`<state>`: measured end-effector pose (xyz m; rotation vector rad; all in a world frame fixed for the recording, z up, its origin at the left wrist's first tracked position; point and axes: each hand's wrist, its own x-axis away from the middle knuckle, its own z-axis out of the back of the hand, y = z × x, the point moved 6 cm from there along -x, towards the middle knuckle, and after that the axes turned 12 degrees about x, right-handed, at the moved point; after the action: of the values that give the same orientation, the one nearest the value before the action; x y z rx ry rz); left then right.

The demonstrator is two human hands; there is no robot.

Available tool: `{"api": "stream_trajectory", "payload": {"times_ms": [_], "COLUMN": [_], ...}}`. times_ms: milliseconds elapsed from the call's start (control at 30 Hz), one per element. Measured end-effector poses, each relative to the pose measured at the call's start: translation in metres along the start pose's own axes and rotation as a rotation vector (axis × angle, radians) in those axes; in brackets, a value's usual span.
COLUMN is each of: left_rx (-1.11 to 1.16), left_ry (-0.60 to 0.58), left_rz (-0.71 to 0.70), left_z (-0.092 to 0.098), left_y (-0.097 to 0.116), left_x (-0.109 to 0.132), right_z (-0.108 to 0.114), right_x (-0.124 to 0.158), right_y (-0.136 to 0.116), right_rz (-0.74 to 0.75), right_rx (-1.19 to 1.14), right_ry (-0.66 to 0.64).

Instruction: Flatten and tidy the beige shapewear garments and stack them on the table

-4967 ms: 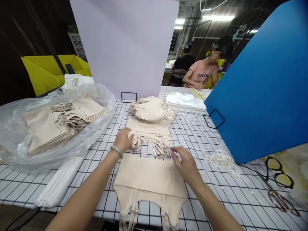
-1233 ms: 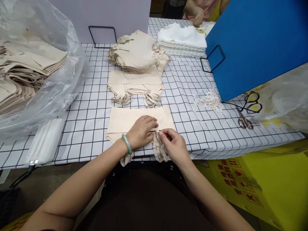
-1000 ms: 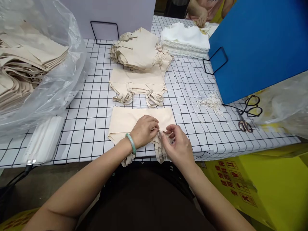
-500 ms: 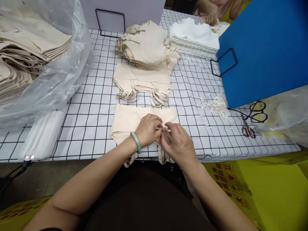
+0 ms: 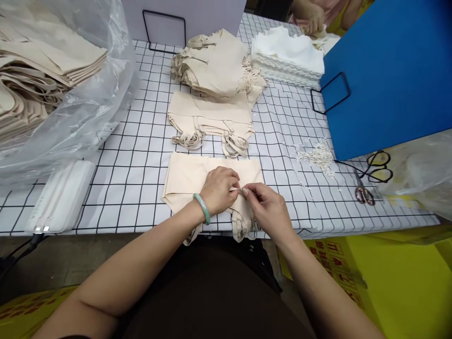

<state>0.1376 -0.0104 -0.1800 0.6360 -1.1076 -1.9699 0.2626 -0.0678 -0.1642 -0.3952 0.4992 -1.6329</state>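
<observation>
A folded beige strapped garment (image 5: 187,172) lies in front of me, with its loops of strap (image 5: 242,225) hanging at the table's front edge. My left hand (image 5: 221,188), with a green bangle on the wrist, rests on the cloth, its fingers closed in a pinch on the garment's edge. Close beside it, my right hand (image 5: 268,205) pinches the same edge between thumb and fingertips. The fingertips of both hands almost meet; whether anything small is between them is too fine to make out. Just beyond lies a similar stack of garments (image 5: 212,108), straps towards me.
Behind are a heap of beige garments (image 5: 219,61) and a white cloth stack (image 5: 287,52). Right: small white scraps (image 5: 318,155), scissors (image 5: 363,190), a blue board (image 5: 388,84). Left: a clear plastic bag (image 5: 116,70) of folded cloth and a white power strip (image 5: 61,197). Another person's hand (image 5: 314,19) works far off.
My right hand has drawn slightly right and flattened from a curled, spread shape into a pinch at the garment's edge. The straps beneath it now show more. My left hand stays nearly in place.
</observation>
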Motion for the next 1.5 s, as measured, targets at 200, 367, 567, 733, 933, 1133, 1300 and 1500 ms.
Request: {"api": "stream_trajectory", "payload": {"times_ms": [200,367,567,733,933,1133,1300,1500], "left_rx": [-0.039,-0.078,-0.228,-0.401,-0.41,-0.413,-0.253,0.013], "left_ry": [-0.005,-0.191,-0.227,-0.391,-0.375,-0.398,-0.391,0.279], "left_rz": [0.006,-0.129,-0.202,-0.133,-0.126,-0.114,-0.109,-0.277], "left_z": [0.0,0.007,0.004,-0.023,-0.024,-0.023,-0.008,0.081], "left_y": [0.001,0.011,0.012,-0.004,-0.01,-0.005,0.0,0.026], "left_x": [0.0,0.004,-0.007,-0.008,-0.007,-0.01,-0.012,0.05], "right_z": [-0.005,0.003,0.009,0.002,-0.033,-0.036,-0.023,0.013], "right_x": [0.01,0.043,0.075,0.108,0.141,0.14,0.145,0.137], "right_y": [0.009,0.006,0.004,0.008,0.023,0.028,0.025,0.021], "right_rz": [-0.187,-0.305,-0.363,-0.279,-0.169,-0.15,-0.117,0.183], "right_rx": [-0.197,-0.402,-0.441,-0.308,-0.317,-0.416,-0.47,-0.158], "right_ry": [-0.102,-0.216,-0.206,-0.189,-0.319,-0.236,-0.101,0.076]}}
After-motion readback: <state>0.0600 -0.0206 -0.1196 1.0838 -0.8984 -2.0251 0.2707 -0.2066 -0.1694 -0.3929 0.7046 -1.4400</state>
